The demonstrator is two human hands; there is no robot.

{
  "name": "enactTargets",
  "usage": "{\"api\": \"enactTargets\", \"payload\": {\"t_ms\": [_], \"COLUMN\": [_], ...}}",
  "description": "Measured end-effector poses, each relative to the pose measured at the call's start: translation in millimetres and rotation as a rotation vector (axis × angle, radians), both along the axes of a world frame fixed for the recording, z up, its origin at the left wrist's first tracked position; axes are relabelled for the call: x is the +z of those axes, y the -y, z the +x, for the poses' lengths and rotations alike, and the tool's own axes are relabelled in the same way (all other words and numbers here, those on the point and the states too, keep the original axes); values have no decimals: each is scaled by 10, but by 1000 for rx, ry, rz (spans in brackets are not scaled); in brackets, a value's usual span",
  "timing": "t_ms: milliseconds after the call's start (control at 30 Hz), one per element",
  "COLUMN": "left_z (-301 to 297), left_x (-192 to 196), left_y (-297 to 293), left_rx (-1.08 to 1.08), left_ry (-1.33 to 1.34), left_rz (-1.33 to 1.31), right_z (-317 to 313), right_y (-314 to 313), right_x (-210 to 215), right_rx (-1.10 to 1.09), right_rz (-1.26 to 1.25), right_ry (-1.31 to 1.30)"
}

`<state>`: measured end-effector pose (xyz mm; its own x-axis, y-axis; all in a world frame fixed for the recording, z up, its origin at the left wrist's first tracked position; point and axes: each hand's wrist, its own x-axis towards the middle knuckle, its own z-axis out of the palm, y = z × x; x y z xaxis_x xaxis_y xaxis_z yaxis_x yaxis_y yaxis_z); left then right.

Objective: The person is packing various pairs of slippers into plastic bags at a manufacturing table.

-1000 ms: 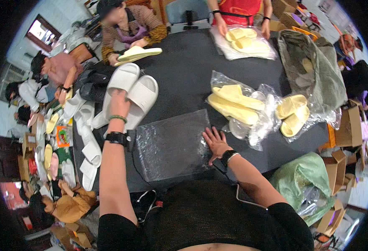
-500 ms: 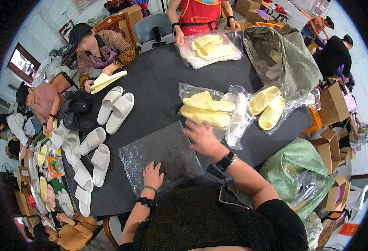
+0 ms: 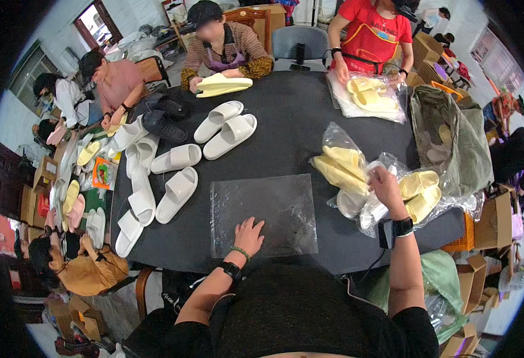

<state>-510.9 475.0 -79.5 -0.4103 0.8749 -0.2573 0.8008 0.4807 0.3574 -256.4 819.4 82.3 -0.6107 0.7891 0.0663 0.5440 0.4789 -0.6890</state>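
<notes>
While the left hand (image 3: 249, 238) lies spread on the clear bag (image 3: 283, 209) at lower centre, the right hand (image 3: 385, 187) curls against wrapped yellow slippers (image 3: 340, 169), right of centre, any pinch hidden. Best grip that plastic gently!

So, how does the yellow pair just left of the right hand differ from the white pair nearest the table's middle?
The yellow pair has clear plastic about it; the white pair lies bare. The right hand is right beside the yellow pair; the white pair lies well away from it. Both are broad-strapped slippers.
</notes>
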Motion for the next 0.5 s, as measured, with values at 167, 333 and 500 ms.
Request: {"api": "enactTargets", "payload": {"t_ms": [167,333,500], "left_z": [-121,-280,-263], "left_x": [372,676,1058], "left_y": [-116,-67,-24], "left_rx": [86,444,538], "left_ry": [320,1127,1745], "left_rz": [273,496,701], "right_z": [-566,-831,-802], "right_y": [384,918,1074], "right_x": [645,1247,1286], "right_rx": [24,158,206], "right_rz": [-244,-973,-1320], "right_ry": [-348,-821,-1011]}}
